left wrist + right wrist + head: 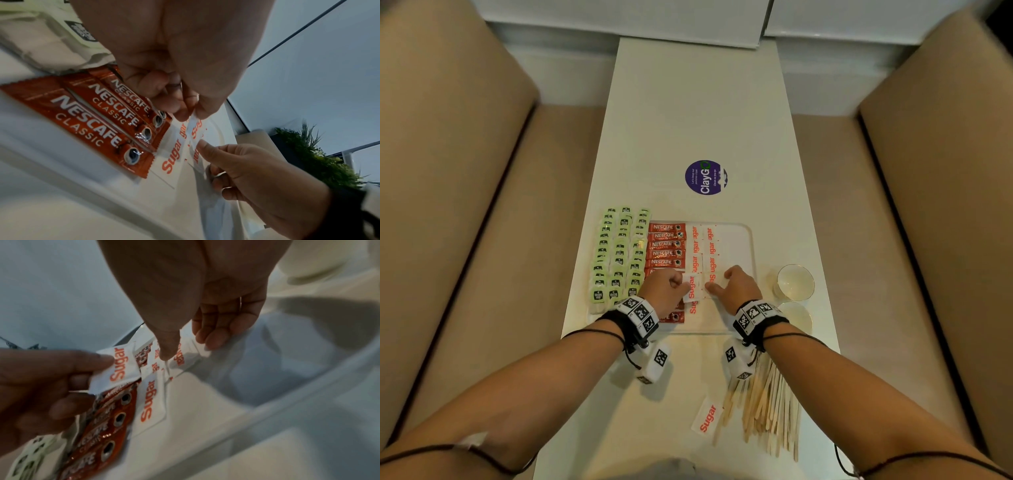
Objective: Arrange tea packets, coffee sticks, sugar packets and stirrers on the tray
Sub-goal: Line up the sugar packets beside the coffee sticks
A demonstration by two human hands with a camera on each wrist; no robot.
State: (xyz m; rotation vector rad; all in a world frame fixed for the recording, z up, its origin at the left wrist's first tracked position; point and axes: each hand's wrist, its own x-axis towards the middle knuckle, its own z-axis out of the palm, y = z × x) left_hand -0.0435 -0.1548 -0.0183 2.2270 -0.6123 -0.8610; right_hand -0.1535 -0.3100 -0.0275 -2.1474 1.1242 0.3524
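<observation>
The head camera looks steeply down on the table (698,120) from above. Both wrist cameras sit very close, facing along the fingers. All three share the tray (743,236).

White desk (698,113) running lengthwise between two tan upholstered benches (448,212), with a round purple "ClayGo" sticker (706,177) at mid-length. Two clear glass cups (795,281) just beside each other near the right edge. Green leafy plant (320,155) off in the background of the left wrist view.
</observation>
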